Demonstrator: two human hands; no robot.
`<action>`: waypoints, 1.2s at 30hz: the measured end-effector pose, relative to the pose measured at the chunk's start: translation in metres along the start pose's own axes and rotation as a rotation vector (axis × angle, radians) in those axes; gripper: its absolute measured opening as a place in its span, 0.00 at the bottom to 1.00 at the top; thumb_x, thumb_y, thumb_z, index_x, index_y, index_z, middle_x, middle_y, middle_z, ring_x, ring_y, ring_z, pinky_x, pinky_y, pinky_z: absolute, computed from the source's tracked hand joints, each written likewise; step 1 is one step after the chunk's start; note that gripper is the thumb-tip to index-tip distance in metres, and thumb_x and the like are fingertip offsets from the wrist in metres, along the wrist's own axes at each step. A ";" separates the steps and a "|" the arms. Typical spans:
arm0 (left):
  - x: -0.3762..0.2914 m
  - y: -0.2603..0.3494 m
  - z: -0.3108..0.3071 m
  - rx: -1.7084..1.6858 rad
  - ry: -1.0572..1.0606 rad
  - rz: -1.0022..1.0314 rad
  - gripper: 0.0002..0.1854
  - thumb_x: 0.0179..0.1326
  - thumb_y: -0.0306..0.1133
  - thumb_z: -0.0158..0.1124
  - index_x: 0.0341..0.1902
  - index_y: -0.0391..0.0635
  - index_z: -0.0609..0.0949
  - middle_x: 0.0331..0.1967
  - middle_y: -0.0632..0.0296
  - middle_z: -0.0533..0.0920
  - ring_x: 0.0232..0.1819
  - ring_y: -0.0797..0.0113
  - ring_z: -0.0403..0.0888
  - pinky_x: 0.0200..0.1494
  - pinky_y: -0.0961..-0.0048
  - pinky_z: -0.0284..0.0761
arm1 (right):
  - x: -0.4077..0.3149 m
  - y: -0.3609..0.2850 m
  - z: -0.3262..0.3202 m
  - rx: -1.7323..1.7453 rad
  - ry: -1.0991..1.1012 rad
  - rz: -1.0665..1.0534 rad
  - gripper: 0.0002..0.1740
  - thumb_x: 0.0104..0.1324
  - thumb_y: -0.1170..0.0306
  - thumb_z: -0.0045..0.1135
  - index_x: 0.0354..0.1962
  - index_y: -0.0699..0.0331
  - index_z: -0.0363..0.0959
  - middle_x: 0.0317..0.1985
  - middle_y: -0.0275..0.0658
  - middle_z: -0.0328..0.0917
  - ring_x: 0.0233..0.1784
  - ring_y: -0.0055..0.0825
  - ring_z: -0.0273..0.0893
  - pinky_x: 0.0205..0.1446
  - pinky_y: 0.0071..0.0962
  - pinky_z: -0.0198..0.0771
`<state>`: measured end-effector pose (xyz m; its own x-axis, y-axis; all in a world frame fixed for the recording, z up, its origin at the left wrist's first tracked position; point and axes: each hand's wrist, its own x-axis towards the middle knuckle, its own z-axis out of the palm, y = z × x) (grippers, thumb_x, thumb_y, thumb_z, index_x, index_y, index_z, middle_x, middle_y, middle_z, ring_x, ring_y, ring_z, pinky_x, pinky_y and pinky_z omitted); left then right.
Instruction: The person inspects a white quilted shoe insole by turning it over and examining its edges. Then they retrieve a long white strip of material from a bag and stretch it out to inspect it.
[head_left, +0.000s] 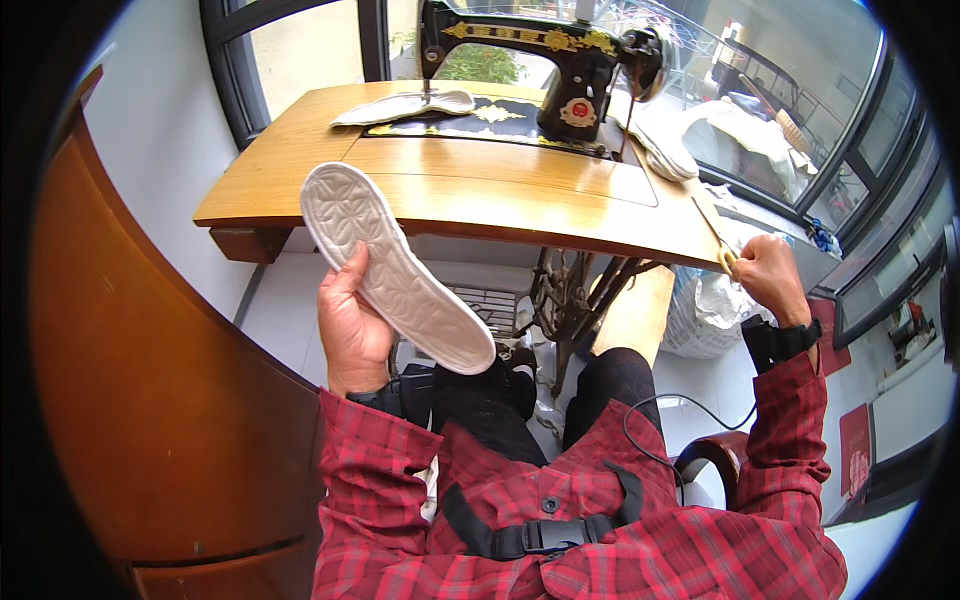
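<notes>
My left hand grips a white quilted shoe insole, tilted in front of the table's near edge, with the thumb on its stitched face. Over at the table's right corner, the fingers of my right hand are curled at the yellow handles of a pair of scissors, whose blades point away across the tabletop. How firmly they are held is partly hidden by the fist. A second white insole lies under the needle of a black sewing machine with gold decoration.
More white insoles lie stacked right of the machine on the wooden table. Below stands an iron treadle. A stuffed white bag is on the floor at right. A brown wooden cabinet rises on the left. Windows line the back.
</notes>
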<state>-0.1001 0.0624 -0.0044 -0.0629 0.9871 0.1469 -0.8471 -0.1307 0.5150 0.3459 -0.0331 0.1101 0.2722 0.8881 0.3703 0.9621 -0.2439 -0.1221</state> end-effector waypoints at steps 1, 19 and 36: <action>0.000 0.000 0.001 -0.025 0.036 0.004 0.15 0.67 0.30 0.58 0.54 0.36 0.77 0.45 0.52 0.83 0.46 0.57 0.83 0.52 0.60 0.78 | 0.002 -0.001 0.000 -0.030 0.000 0.014 0.17 0.50 0.66 0.61 0.17 0.75 0.75 0.15 0.61 0.65 0.16 0.48 0.73 0.23 0.40 0.66; -0.004 0.000 0.010 -0.016 0.061 0.071 0.10 0.67 0.24 0.57 0.50 0.36 0.77 0.45 0.57 0.82 0.44 0.64 0.82 0.50 0.65 0.79 | -0.010 -0.101 0.010 0.281 0.279 -0.313 0.09 0.61 0.72 0.59 0.31 0.73 0.76 0.28 0.53 0.77 0.29 0.46 0.79 0.33 0.37 0.72; -0.014 -0.017 0.029 0.000 -0.188 -0.104 0.23 0.76 0.42 0.42 0.62 0.36 0.69 0.51 0.44 0.80 0.53 0.47 0.80 0.55 0.51 0.78 | -0.062 -0.233 0.087 1.106 -0.392 -0.441 0.10 0.64 0.74 0.57 0.41 0.72 0.76 0.27 0.38 0.78 0.30 0.17 0.73 0.35 0.22 0.70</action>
<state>-0.0696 0.0484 0.0094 0.1242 0.9607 0.2481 -0.8439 -0.0293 0.5357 0.1038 0.0025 0.0355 -0.2747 0.9132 0.3011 0.3873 0.3917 -0.8346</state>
